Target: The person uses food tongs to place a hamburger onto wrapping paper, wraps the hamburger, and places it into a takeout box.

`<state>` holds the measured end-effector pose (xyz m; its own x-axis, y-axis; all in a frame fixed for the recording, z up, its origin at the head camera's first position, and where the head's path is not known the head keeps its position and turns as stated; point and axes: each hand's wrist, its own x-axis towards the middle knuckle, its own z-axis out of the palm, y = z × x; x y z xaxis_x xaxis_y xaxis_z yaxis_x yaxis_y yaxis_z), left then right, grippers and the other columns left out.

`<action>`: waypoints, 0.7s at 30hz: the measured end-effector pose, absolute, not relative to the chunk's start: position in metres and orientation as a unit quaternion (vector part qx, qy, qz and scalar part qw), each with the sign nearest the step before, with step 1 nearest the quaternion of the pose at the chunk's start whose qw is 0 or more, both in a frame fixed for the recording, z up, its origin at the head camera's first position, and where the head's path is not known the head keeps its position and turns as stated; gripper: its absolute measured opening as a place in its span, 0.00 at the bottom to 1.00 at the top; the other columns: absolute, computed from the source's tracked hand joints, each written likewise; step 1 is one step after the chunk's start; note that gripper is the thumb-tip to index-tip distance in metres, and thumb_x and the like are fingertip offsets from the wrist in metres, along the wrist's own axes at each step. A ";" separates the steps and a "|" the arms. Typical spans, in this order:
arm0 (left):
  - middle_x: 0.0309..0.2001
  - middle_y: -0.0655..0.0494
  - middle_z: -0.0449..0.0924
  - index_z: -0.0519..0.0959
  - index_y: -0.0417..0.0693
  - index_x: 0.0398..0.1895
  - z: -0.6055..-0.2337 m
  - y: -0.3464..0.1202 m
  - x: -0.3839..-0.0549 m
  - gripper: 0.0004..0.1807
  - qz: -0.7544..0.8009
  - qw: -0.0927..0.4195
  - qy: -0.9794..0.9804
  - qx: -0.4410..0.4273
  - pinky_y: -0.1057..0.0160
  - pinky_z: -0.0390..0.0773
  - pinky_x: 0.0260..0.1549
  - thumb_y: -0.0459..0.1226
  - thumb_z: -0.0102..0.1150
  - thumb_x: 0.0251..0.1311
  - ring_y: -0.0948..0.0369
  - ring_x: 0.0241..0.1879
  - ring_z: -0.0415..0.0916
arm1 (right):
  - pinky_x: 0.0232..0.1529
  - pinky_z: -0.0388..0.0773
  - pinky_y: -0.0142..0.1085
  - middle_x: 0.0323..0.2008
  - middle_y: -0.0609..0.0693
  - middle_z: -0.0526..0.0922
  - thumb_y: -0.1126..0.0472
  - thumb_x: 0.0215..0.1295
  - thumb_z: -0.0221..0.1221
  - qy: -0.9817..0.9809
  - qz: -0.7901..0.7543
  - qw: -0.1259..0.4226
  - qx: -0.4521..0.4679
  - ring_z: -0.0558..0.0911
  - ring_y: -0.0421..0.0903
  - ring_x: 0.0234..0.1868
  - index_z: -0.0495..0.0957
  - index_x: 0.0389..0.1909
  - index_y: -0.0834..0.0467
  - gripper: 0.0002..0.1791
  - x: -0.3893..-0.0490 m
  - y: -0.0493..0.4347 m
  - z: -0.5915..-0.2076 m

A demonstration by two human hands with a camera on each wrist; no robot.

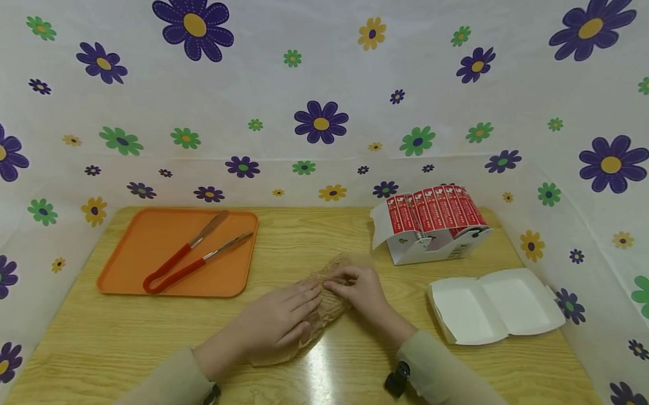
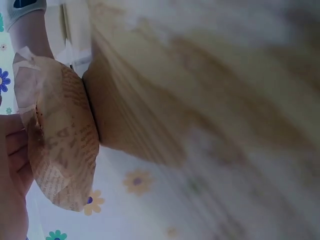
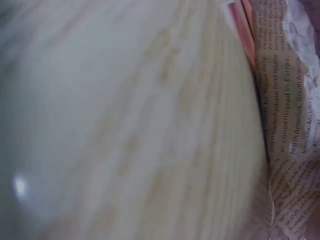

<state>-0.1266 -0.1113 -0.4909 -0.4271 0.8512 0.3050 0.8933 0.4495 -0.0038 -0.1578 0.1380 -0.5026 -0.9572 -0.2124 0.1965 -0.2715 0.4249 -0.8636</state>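
Between both hands, at the middle of the table, lies a bundle [image 1: 331,308] wrapped in brown printed paper; what is inside is hidden. My left hand [image 1: 277,320] rests on its near-left side with fingers extended over the paper. From the right, my right hand [image 1: 365,292] pinches the wrapping paper near the top of the bundle with thumb and curled fingers. The left wrist view shows the bundle [image 2: 65,140] as a rounded, creased packet with the left hand's fingers [image 2: 17,155] against it. Lines of print cover the paper [image 3: 287,115] in the right wrist view.
An orange tray [image 1: 121,261] at the left holds red-handled tongs [image 1: 180,254]. Back right stands a white box [image 1: 425,248] with several red-and-white packets [image 1: 437,209]. An unfolded white clamshell container [image 1: 492,307] sits at the right edge. Flowered cloth [image 1: 253,81] surrounds the wooden table [image 1: 83,349].
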 end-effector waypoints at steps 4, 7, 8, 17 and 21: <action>0.80 0.45 0.67 0.69 0.40 0.78 -0.489 -0.111 -0.123 0.30 -0.062 0.088 -0.852 -0.512 0.53 0.68 0.80 0.47 0.46 0.82 0.52 0.80 0.65 | 0.38 0.83 0.25 0.36 0.60 0.92 0.68 0.60 0.75 -0.828 0.547 0.000 0.124 0.85 0.33 0.34 0.90 0.36 0.65 0.06 -0.161 0.138 -0.501; 0.81 0.45 0.64 0.67 0.39 0.79 -0.488 -0.112 -0.122 0.32 -0.055 0.075 -0.854 -0.512 0.53 0.66 0.80 0.49 0.47 0.82 0.51 0.81 0.63 | 0.35 0.81 0.25 0.35 0.61 0.91 0.69 0.59 0.76 -0.823 0.555 0.003 0.124 0.82 0.31 0.31 0.89 0.35 0.66 0.06 -0.163 0.138 -0.499; 0.82 0.44 0.63 0.66 0.39 0.80 -0.488 -0.112 -0.121 0.33 -0.054 0.071 -0.853 -0.513 0.53 0.66 0.80 0.50 0.47 0.81 0.51 0.81 0.63 | 0.34 0.80 0.25 0.35 0.61 0.91 0.70 0.58 0.76 -0.824 0.554 0.007 0.121 0.81 0.31 0.30 0.89 0.35 0.66 0.06 -0.164 0.138 -0.499; 0.82 0.42 0.62 0.64 0.38 0.81 -0.488 -0.111 -0.121 0.39 -0.054 0.052 -0.855 -0.513 0.52 0.67 0.80 0.56 0.48 0.80 0.49 0.82 0.61 | 0.34 0.86 0.27 0.31 0.55 0.92 0.67 0.54 0.80 -0.864 0.494 0.019 0.096 0.88 0.41 0.30 0.89 0.35 0.63 0.10 -0.167 0.131 -0.494; 0.82 0.41 0.60 0.65 0.38 0.80 -0.489 -0.110 -0.121 0.40 -0.049 0.054 -0.856 -0.512 0.52 0.67 0.80 0.58 0.49 0.79 0.48 0.82 0.60 | 0.33 0.85 0.29 0.28 0.53 0.91 0.65 0.52 0.81 -0.875 0.477 0.023 0.076 0.86 0.41 0.29 0.89 0.34 0.61 0.11 -0.168 0.130 -0.493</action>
